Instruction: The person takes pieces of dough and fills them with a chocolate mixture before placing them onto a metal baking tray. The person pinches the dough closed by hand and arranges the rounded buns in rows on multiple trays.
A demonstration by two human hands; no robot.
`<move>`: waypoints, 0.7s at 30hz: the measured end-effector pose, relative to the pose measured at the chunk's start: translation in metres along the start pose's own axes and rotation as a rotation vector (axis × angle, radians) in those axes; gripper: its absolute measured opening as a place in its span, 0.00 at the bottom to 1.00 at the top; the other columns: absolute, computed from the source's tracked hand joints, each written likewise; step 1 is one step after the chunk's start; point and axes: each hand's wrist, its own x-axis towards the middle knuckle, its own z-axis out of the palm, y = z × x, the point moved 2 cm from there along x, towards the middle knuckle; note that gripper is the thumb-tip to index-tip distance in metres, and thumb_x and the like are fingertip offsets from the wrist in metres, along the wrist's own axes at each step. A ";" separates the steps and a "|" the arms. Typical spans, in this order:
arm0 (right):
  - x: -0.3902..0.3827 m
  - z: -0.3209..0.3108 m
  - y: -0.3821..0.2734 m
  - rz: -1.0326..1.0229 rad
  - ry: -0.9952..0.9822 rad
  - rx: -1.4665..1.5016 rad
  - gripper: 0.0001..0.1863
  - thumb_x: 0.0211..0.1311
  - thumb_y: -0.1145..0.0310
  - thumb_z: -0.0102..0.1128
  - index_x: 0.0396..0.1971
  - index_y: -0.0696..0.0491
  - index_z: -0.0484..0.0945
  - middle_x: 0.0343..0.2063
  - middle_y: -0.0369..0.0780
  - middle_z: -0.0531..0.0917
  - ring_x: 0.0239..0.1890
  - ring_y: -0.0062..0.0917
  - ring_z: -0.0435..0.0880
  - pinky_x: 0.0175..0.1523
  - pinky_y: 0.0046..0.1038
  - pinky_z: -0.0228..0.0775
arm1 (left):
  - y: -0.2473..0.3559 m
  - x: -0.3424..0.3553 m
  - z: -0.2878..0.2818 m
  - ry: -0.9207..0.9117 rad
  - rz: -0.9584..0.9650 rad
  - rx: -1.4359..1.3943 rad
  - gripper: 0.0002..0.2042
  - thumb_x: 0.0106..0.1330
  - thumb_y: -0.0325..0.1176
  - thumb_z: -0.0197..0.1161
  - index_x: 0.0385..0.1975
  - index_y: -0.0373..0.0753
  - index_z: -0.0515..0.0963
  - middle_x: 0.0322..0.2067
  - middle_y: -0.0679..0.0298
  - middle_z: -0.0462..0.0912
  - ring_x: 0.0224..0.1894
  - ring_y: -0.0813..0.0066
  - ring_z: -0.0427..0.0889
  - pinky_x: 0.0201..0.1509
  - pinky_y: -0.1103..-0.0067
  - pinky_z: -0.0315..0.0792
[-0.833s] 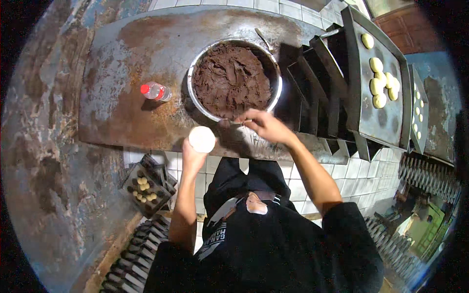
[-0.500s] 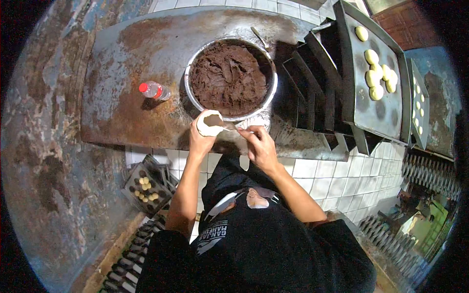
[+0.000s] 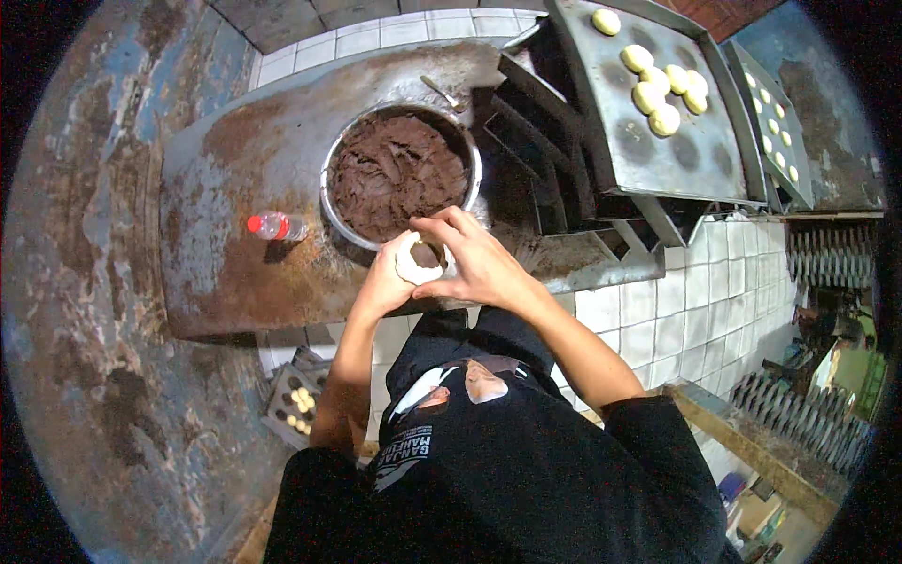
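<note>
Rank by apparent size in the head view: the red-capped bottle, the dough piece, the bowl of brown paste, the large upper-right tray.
1. Large upper-right tray
2. Bowl
3. Dough piece and red-capped bottle: too close to rank; the dough is partly covered and probably nearer the camera.

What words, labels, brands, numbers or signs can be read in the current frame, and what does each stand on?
Black shirt: white block lettering, upside down in this view; wording not copied here. The smaller line beside it is too small to read.
Clear bottle with red cap: any print on its red band is too small to read.
Dough, bowl and upper tray: none visible.
</note>
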 end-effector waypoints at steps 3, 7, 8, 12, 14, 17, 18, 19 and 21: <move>0.002 -0.012 -0.002 0.075 -0.049 0.109 0.34 0.54 0.58 0.82 0.58 0.57 0.81 0.53 0.46 0.82 0.54 0.35 0.84 0.61 0.38 0.75 | 0.024 0.004 -0.013 -0.154 0.000 -0.031 0.22 0.55 0.29 0.77 0.50 0.34 0.79 0.41 0.61 0.86 0.46 0.73 0.84 0.54 0.73 0.77; -0.006 -0.018 0.007 0.260 -0.034 0.497 0.18 0.61 0.64 0.76 0.46 0.59 0.87 0.35 0.39 0.86 0.41 0.21 0.84 0.51 0.28 0.77 | 0.069 -0.013 -0.010 -0.251 -0.060 -0.556 0.22 0.60 0.29 0.77 0.53 0.35 0.78 0.43 0.66 0.84 0.51 0.77 0.82 0.55 0.75 0.77; -0.007 -0.019 0.002 0.303 -0.015 0.571 0.17 0.61 0.64 0.75 0.46 0.59 0.87 0.34 0.38 0.86 0.42 0.19 0.84 0.51 0.28 0.77 | 0.066 -0.018 -0.011 -0.244 -0.018 -0.601 0.19 0.67 0.32 0.73 0.54 0.36 0.77 0.46 0.67 0.83 0.52 0.77 0.80 0.56 0.77 0.76; -0.006 -0.033 -0.032 0.339 -0.047 0.593 0.29 0.60 0.63 0.78 0.59 0.58 0.80 0.50 0.43 0.83 0.45 0.23 0.86 0.53 0.30 0.80 | 0.070 -0.023 -0.008 -0.006 -0.017 -0.585 0.16 0.71 0.36 0.66 0.53 0.34 0.77 0.45 0.67 0.83 0.47 0.80 0.80 0.53 0.80 0.74; -0.005 -0.046 -0.062 0.084 -0.011 0.176 0.45 0.53 0.61 0.81 0.71 0.53 0.69 0.63 0.48 0.73 0.50 0.35 0.86 0.55 0.38 0.80 | 0.058 -0.028 -0.008 -0.006 -0.015 -0.632 0.16 0.71 0.35 0.65 0.53 0.34 0.77 0.44 0.67 0.83 0.46 0.81 0.80 0.52 0.80 0.74; 0.011 -0.044 -0.070 -0.362 -0.020 -0.280 0.47 0.52 0.57 0.81 0.71 0.56 0.68 0.56 0.49 0.75 0.50 0.43 0.84 0.56 0.41 0.79 | 0.064 -0.028 -0.006 -0.043 -0.006 -0.639 0.16 0.70 0.35 0.60 0.53 0.34 0.78 0.43 0.66 0.84 0.44 0.81 0.80 0.49 0.80 0.75; 0.014 -0.044 -0.069 -0.348 0.004 -0.215 0.39 0.53 0.58 0.80 0.64 0.55 0.75 0.51 0.47 0.77 0.46 0.42 0.84 0.53 0.39 0.80 | 0.066 -0.028 -0.005 -0.012 -0.049 -0.661 0.16 0.70 0.36 0.58 0.53 0.34 0.77 0.43 0.66 0.83 0.43 0.80 0.80 0.48 0.80 0.75; 0.016 -0.045 -0.068 -0.354 0.005 -0.218 0.39 0.53 0.58 0.80 0.64 0.55 0.75 0.51 0.47 0.77 0.46 0.42 0.84 0.53 0.39 0.80 | 0.070 -0.028 -0.006 0.028 -0.088 -0.679 0.17 0.71 0.36 0.55 0.54 0.34 0.77 0.44 0.65 0.83 0.42 0.80 0.81 0.47 0.80 0.75; 0.018 -0.050 -0.061 -0.173 -0.015 0.133 0.27 0.53 0.66 0.80 0.54 0.55 0.83 0.47 0.45 0.81 0.45 0.34 0.86 0.52 0.35 0.80 | 0.084 -0.025 -0.007 0.131 -0.071 -0.765 0.18 0.71 0.38 0.53 0.54 0.35 0.75 0.41 0.66 0.81 0.35 0.82 0.78 0.37 0.83 0.72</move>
